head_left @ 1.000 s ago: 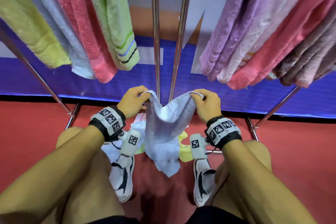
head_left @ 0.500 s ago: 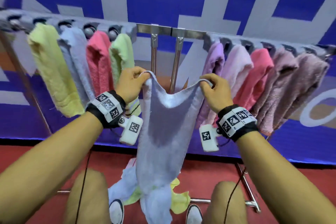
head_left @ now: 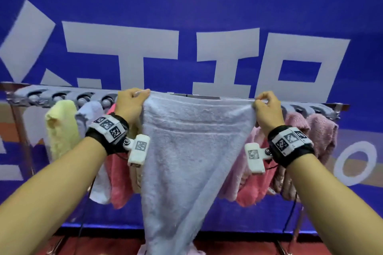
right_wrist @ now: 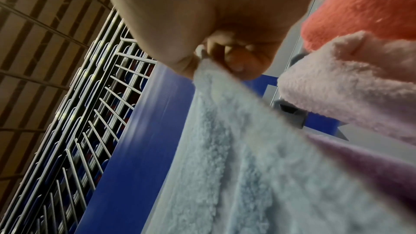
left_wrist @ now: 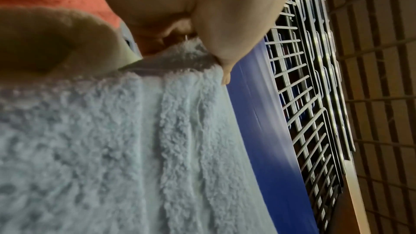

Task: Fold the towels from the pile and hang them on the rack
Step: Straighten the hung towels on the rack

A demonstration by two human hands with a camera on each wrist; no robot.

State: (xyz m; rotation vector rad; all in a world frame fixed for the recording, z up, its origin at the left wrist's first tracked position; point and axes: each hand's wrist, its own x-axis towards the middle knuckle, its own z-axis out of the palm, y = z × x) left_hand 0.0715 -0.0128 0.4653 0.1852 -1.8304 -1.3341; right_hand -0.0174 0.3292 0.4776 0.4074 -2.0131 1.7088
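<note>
The pale blue towel hangs between both hands, its top edge stretched taut from 9 to 3 o'clock, level with the rack's top rail just behind it. The left hand pinches one top corner and the right hand the other; neither is nearer. Its length drops toward 6 o'clock, unfolded.

Head view bright, evenly lit, soft blur, wide-angle bend at edges. Wrist views dimmer, close towel fuzzy; ceiling light strips glint at 3 o'clock.
</note>
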